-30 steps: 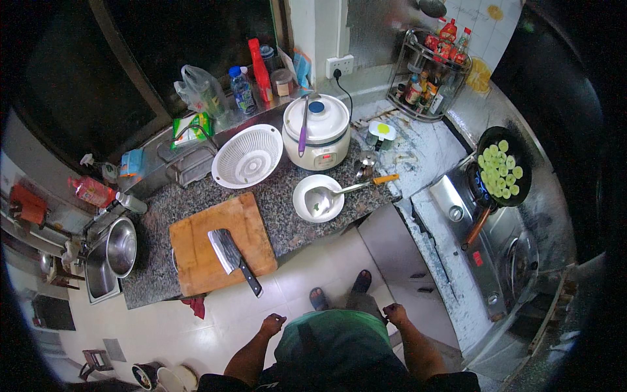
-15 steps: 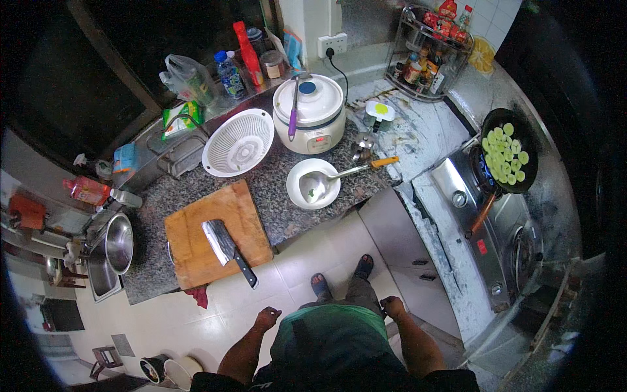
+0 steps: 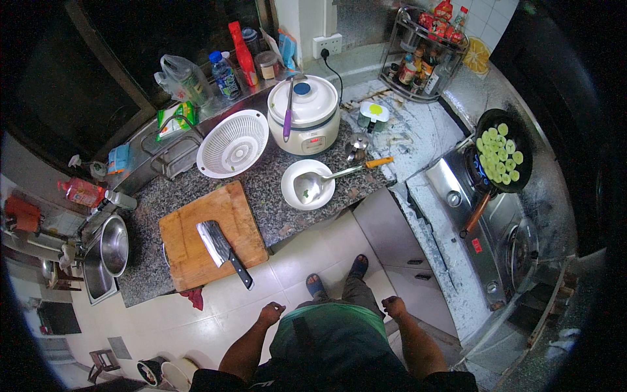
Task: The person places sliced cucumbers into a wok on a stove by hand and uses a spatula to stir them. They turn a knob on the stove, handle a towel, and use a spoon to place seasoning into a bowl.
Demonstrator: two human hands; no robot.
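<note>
My left hand (image 3: 271, 313) hangs beside my waist, its fingers curled in, with nothing visible in it. On the other side, my right hand (image 3: 394, 307) is also curled at hip height and holds nothing that shows. Both are apart from the counter. Nearest to the left one is a cleaver (image 3: 221, 248), lying on a wooden cutting board (image 3: 179, 225) with its black handle over the front edge. A ladle (image 3: 339, 172) rests in a white bowl (image 3: 292, 198). At the right, pale green round slices (image 3: 499, 153) lie in a black wok (image 3: 528, 157) over a blue flame.
Behind the bowl stand a white electric cooker (image 3: 304, 124) and a white colander (image 3: 215, 160). A gas stove (image 3: 480, 222) runs along the right, with the wok's wooden handle (image 3: 477, 214) pointing toward me. A condiment rack (image 3: 418, 62) fills the back corner; a steel sink (image 3: 95, 277) lies at the left.
The whole view has shifted slightly, so the counter and stove sit a little farther left. My hands stay in nearly the same place and remain curled.
</note>
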